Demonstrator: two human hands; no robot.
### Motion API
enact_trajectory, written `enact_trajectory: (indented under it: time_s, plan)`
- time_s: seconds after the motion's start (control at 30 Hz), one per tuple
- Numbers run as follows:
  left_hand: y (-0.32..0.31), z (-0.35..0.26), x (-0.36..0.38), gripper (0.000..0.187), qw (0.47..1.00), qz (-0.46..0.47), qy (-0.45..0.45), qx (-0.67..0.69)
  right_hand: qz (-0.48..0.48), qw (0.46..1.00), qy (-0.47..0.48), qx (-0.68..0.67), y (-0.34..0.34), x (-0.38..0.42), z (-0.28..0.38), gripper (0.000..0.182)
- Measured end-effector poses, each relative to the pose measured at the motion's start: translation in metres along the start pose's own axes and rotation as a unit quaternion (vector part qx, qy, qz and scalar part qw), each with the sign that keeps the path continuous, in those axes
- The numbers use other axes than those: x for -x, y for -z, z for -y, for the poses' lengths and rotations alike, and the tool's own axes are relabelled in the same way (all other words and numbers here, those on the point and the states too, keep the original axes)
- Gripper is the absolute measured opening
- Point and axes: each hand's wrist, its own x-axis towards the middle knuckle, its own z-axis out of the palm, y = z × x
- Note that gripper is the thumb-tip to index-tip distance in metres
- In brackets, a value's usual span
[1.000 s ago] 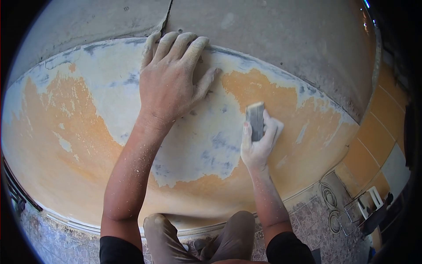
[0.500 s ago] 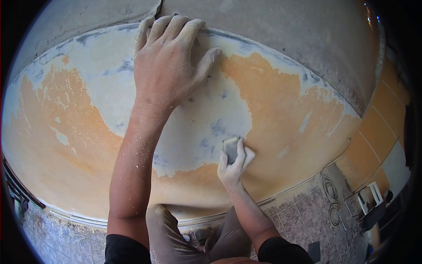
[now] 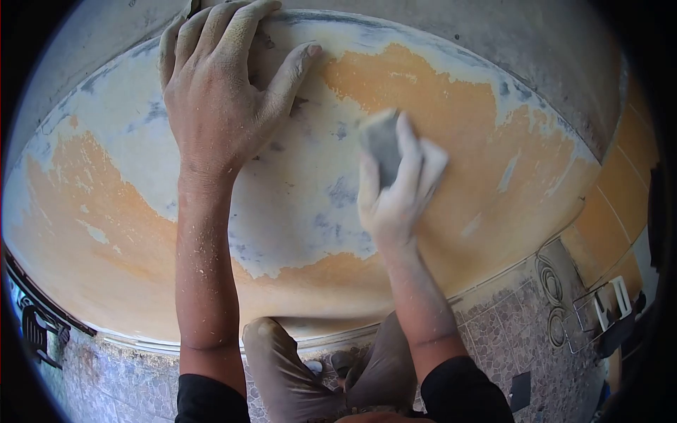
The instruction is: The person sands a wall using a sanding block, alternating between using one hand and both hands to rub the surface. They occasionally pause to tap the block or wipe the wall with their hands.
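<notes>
Before me stretches a large curved panel (image 3: pixel 289 211), patchy with orange coating, bare white areas and grey-blue smudges. My left hand (image 3: pixel 215 106), covered in dust, lies on its upper part with the fingers spread and the fingertips at the far edge. Right of it, my right hand (image 3: pixel 405 183) grips a grey sanding block (image 3: pixel 382 144) between thumb and fingers. That block is on or just over the panel, near the border of white and orange; motion blurs it a little. Pale dust coats my right fingers.
Behind the panel is a grey surface (image 3: pixel 508 42). Stone-patterned floor (image 3: pixel 493 338) lies on the near side, with a dark square (image 3: pixel 520 391) on it. At right are coiled cable (image 3: pixel 549 278), a white frame (image 3: pixel 620 303) and orange tiles (image 3: pixel 606 211). A black chair (image 3: pixel 34 331) stands far left.
My right hand has moved up and away across the panel with the sanding block. The left hand keeps its spread pose at the far edge, while the whole view has shifted slightly.
</notes>
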Motion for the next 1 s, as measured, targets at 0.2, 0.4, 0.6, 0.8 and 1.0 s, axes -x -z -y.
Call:
enact_trajectory:
  time_s: [0.2,0.4,0.6,0.8,1.0]
  plan:
    - [0.004,0.003,0.0,0.056,1.0,0.009,-0.012,0.021,0.08,0.994,-0.056,-0.043,0.04,0.197,-0.014,0.067]
    - [-0.004,0.013,0.0,0.057,0.999,0.021,-0.024,-0.001,-0.045,0.978,-0.196,-0.058,0.039,-0.018,-0.058,0.063]
    - [-0.009,0.013,0.002,0.065,0.999,0.019,0.027,0.009,0.006,0.988,-0.151,0.012,0.031,0.093,-0.023,0.066]
    - [0.004,-0.03,0.0,0.044,0.995,-0.054,-0.022,0.075,0.078,0.987,-0.133,-0.041,0.047,0.252,-0.015,0.069]
    - [-0.012,-0.012,0.006,0.045,0.999,-0.002,0.031,-0.021,-0.064,0.97,-0.214,-0.1,0.025,0.04,-0.035,0.06]
